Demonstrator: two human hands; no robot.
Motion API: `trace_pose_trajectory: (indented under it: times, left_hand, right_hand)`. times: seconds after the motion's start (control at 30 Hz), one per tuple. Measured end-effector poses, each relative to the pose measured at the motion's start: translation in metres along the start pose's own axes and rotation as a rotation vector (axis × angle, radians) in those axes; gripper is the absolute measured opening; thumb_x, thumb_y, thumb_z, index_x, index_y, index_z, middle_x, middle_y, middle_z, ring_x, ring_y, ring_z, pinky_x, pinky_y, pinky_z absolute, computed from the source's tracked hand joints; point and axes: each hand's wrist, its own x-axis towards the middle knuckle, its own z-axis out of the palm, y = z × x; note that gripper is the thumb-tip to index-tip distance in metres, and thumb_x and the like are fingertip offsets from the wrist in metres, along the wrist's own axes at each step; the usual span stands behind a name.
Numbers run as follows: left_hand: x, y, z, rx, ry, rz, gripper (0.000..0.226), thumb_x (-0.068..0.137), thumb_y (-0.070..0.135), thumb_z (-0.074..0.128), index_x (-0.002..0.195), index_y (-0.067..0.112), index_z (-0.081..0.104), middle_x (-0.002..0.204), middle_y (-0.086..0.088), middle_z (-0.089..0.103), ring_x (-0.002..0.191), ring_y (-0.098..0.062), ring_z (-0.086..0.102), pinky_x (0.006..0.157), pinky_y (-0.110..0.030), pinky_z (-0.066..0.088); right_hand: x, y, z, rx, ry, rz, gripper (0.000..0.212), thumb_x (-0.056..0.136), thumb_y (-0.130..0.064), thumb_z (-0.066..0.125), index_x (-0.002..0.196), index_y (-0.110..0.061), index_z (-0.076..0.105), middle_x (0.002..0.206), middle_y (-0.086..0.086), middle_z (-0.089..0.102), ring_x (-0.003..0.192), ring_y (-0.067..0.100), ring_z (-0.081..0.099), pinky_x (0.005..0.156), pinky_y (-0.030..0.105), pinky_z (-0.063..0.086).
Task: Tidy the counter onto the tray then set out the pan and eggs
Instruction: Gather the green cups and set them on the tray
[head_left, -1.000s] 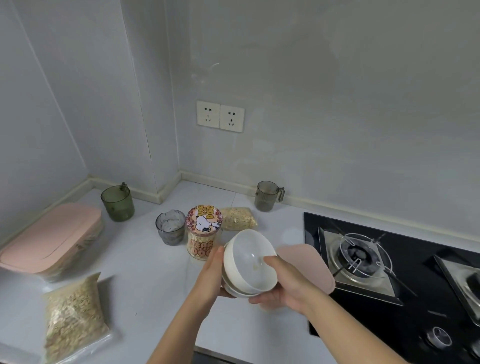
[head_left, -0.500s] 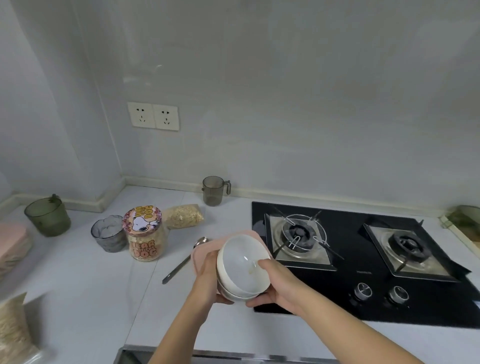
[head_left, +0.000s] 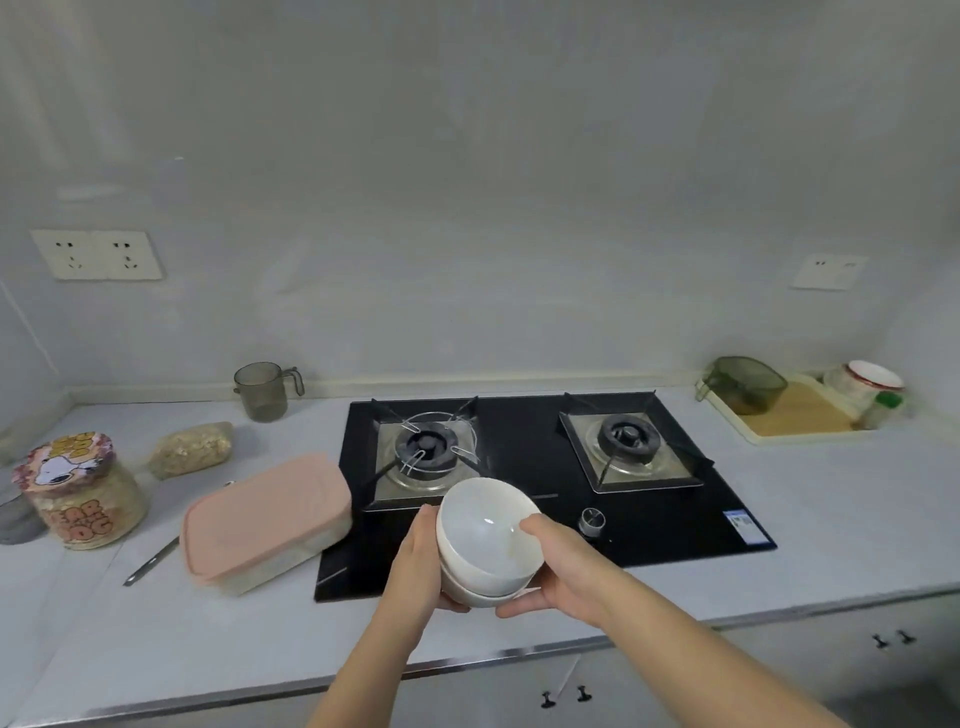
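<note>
Left hand (head_left: 415, 566) and right hand (head_left: 558, 571) clasp tilted stacked bowls (head_left: 483, 535) over the hob (head_left: 675, 530); top bowl could slide off before the tray (head_left: 795, 422).

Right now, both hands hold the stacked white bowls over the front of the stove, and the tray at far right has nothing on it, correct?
Not quite: the head view shows the tray carrying a green container. The rest holds: the left hand and right hand hold the stacked white bowls over the front of the stove.
</note>
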Motion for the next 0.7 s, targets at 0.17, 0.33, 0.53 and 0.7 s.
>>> trace_pose_trajectory:
  times: [0.17,0.33,0.53,0.7]
  left_hand:
    - [-0.004,0.010,0.074,0.002,-0.089,-0.033,0.035,0.101,0.047,0.032,0.108,0.026,0.058,0.104,-0.008,0.063,0.090,-0.031,0.063,0.049,-0.036,0.056]
    - [0.011,0.014,0.141,0.050,-0.160,-0.078,0.051,0.100,0.053,0.021,0.124,0.023,0.055,0.113,-0.015,0.062,0.090,-0.038,0.064,0.050,-0.039,0.057]
    - [0.042,0.022,0.250,0.104,-0.236,-0.056,0.044,0.100,0.047,0.024,0.114,0.023,0.058,0.116,-0.014,0.057,0.092,-0.041,0.061,0.054,-0.049,0.059]
    - [0.076,0.039,0.366,0.046,-0.384,-0.072,0.045,0.098,0.052,0.029,0.122,0.023,0.054,0.124,-0.014,0.050,0.103,-0.039,0.053,0.057,-0.057,0.057]
  right_hand:
    - [-0.016,0.004,-0.070,0.028,0.135,-0.043,0.031,0.098,-0.023,0.037,0.127,-0.016,0.044,0.118,0.015,0.051,0.099,0.036,0.060,0.070,0.052,0.059]
    - [-0.018,0.003,-0.129,0.010,0.251,-0.086,0.026,0.099,-0.022,0.033,0.123,-0.024,0.044,0.113,0.010,0.052,0.094,0.033,0.063,0.068,0.047,0.060]
    - [-0.006,-0.010,-0.229,0.041,0.371,-0.061,0.027,0.098,-0.023,0.033,0.122,-0.022,0.046,0.115,0.012,0.054,0.094,0.033,0.064,0.063,0.043,0.060]
    - [0.003,-0.039,-0.334,0.038,0.530,-0.086,0.024,0.099,-0.023,0.032,0.117,-0.022,0.047,0.108,0.007,0.054,0.093,0.032,0.063,0.067,0.046,0.061]
